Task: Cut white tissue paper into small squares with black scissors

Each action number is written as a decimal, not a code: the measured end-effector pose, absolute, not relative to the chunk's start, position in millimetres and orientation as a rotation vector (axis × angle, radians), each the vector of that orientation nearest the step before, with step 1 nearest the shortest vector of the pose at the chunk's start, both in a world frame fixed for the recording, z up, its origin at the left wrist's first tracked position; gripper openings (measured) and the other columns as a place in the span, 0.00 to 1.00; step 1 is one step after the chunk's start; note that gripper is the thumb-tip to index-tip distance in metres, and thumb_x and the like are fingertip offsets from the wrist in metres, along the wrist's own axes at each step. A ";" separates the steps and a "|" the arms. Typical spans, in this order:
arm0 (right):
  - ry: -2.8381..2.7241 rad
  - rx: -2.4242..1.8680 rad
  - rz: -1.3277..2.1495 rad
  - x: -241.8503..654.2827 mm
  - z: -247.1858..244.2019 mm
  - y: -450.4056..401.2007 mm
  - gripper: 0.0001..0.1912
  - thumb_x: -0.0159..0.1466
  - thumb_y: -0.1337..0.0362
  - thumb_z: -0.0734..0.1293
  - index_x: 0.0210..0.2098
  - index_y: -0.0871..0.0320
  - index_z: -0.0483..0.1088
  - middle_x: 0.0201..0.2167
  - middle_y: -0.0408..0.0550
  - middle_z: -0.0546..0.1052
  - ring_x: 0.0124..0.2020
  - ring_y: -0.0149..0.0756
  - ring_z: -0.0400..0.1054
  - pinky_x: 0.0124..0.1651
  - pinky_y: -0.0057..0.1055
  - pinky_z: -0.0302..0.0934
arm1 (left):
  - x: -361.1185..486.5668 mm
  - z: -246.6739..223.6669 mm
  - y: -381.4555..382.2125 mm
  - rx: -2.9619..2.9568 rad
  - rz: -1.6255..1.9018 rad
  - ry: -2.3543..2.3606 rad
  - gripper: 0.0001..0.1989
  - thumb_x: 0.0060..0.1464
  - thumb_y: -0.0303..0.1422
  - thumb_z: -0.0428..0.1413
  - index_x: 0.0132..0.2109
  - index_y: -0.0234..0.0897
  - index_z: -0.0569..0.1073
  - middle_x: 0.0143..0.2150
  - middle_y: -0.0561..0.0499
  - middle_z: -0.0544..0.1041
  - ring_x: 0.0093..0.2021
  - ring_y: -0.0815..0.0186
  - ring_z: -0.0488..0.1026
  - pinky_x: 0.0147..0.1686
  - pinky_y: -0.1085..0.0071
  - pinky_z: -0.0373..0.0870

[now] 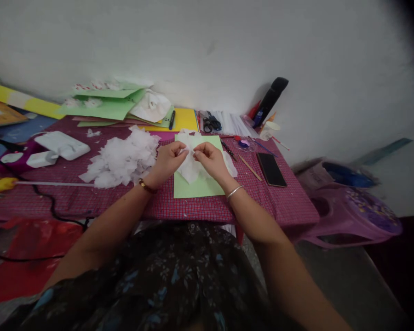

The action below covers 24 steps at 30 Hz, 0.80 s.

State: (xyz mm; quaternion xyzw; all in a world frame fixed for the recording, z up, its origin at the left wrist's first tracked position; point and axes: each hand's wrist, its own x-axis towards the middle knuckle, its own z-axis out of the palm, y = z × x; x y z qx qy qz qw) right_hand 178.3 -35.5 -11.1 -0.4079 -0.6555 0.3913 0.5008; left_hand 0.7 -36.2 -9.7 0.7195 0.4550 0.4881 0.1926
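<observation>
Tissue (189,174), thin and white, lay beneath and between my hands near the middle of the frame, over a pale green sheet (200,189) whose long side seemed to run away from me. My left hand (169,162) and right hand (213,162) were about equally near it, a small gap between their fingertips. The left looked pinched on a bit of it; the right's fingers curled in close, but I couldn't tell whether they gripped any. Just left of the sheet sat a heap of loose white pieces (119,158). To the right, a wooden stick (250,167) slanted toward a dark phone (272,169). Toward the upper right of the table stood a small pale cup (269,130), its contents unclear. At the frame's right, a pink container (306,178) held something blue (348,174), too blurred to name.
</observation>
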 end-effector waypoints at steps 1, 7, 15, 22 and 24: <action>-1.575 -0.988 1.009 175.3 -11.4 -37.2 0.05 0.60 0.60 0.66 0.32 0.54 0.68 0.28 0.41 0.72 0.32 0.33 0.68 0.40 0.34 0.64 | 1.8 -10.6 -37.3 2.064 1.354 1.280 0.04 0.55 0.32 0.57 0.32 0.39 0.73 0.23 0.56 0.67 0.25 0.69 0.62 0.27 0.69 0.57; -1.396 -1.029 1.329 175.4 -9.8 -40.0 0.11 0.61 0.56 0.67 0.29 0.55 0.66 0.26 0.41 0.73 0.28 0.30 0.68 0.36 0.30 0.65 | 9.0 -9.5 -44.9 1.967 1.201 1.083 0.04 0.51 0.32 0.61 0.34 0.37 0.75 0.25 0.55 0.71 0.27 0.69 0.66 0.29 0.70 0.64; -1.314 -0.839 1.524 183.8 -8.2 -37.8 0.17 0.62 0.46 0.67 0.38 0.52 0.71 0.35 0.44 0.76 0.32 0.33 0.69 0.36 0.31 0.68 | 5.6 2.3 -47.0 1.299 1.189 0.671 0.07 0.52 0.33 0.60 0.39 0.37 0.74 0.38 0.49 0.79 0.35 0.68 0.77 0.41 0.66 0.77; -1.270 -0.746 1.548 182.3 -3.8 -40.9 0.16 0.58 0.59 0.72 0.46 0.52 0.74 0.43 0.47 0.79 0.40 0.36 0.73 0.44 0.35 0.71 | 10.0 -1.1 -50.4 1.526 1.405 0.698 0.07 0.52 0.30 0.62 0.40 0.38 0.75 0.43 0.48 0.80 0.45 0.65 0.77 0.52 0.62 0.73; -1.224 -0.752 1.541 179.0 -4.7 -40.7 0.14 0.56 0.64 0.72 0.43 0.52 0.74 0.39 0.44 0.79 0.37 0.33 0.73 0.43 0.34 0.71 | 10.2 -2.0 -50.3 1.572 1.430 0.682 0.08 0.52 0.30 0.62 0.40 0.38 0.74 0.45 0.47 0.79 0.48 0.63 0.77 0.54 0.60 0.72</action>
